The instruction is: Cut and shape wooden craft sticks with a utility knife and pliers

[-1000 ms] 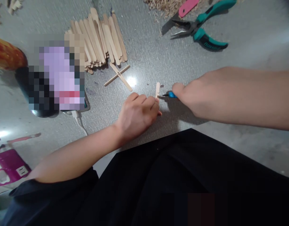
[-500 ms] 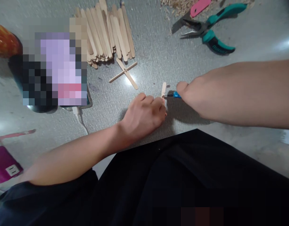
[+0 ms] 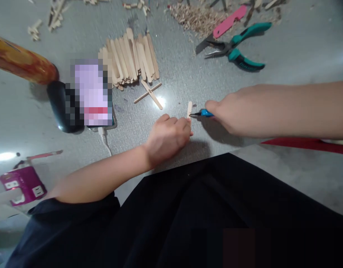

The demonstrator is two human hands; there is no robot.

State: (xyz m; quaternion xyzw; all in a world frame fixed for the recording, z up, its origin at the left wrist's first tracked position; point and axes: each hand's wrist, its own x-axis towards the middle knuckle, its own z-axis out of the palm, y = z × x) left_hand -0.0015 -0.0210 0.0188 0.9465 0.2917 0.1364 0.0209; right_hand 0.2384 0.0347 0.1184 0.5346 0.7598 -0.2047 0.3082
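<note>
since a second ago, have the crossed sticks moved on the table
No: the crossed sticks keep the same place beside the loose stick pile; both shift together in the picture as the camera moves.

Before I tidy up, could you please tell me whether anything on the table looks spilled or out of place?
The heap of wood bits looks spilled: it lies loose on the table, at the far side, its edges scattered. The pliers are lying open, close to the pink-handled blade. Nothing else stands out.
</note>
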